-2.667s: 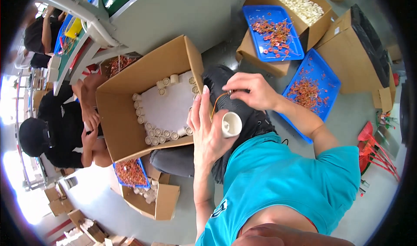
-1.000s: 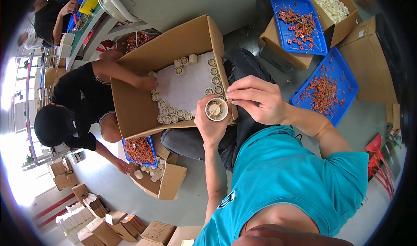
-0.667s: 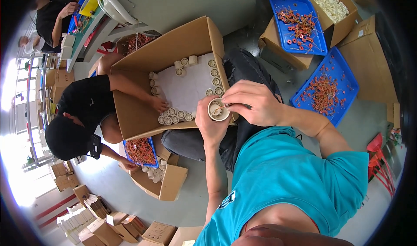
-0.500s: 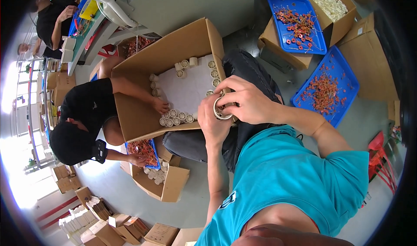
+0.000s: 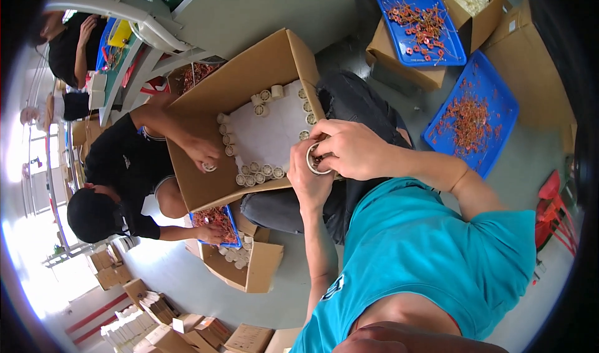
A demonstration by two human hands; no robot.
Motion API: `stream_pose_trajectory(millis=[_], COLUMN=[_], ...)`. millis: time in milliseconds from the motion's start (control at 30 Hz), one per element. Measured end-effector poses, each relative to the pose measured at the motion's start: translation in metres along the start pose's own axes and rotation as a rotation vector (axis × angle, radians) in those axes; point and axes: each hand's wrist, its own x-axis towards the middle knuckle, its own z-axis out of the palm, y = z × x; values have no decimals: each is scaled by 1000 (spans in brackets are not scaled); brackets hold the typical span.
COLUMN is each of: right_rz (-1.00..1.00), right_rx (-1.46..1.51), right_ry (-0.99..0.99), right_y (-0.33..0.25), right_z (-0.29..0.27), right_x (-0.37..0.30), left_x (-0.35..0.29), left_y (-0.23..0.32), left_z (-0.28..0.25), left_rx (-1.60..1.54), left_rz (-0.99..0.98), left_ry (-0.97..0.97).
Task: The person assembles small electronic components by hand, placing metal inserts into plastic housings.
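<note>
Fitting a spool over the box
Your left hand [image 5: 309, 178] is cupping the spool [image 5: 314, 159]; your right hand [image 5: 352, 147] is pinching its rim; next, keep it steady.

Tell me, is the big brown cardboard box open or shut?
Open. The big brown cardboard box has raised flaps, showing small white round caps inside.

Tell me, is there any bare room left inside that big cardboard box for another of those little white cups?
Yes. The white sheet lining the cardboard box is bare across its middle, bordered by white cups along the near edge, the left side and the far corners. It is crowded at the near right corner, where the left hand and right hand hold a cup.
</note>
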Motion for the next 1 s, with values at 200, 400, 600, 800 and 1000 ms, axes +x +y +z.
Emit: stream_pose_trajectory(millis=[200,400,600,800,1000], right_rz=[59,-84,-86,-29,62], right_rx=[48,14,71,72,322], right_ry=[7,127,107,107,-67], right_y=[5,13,19,22,47], right_z=[6,18,19,19,6], right_x=[2,-2,-3,-5,18], left_x=[-1,-3,-4,-5,13], left_y=[-1,-5,-9,-10,-26], left_z=[2,-1,3,4,6], left_rx=[-33,2,-24,-11,44], left_rz=[-60,-78,-47,-56,-68], left_ry=[1,-48,-63,-90,-85])
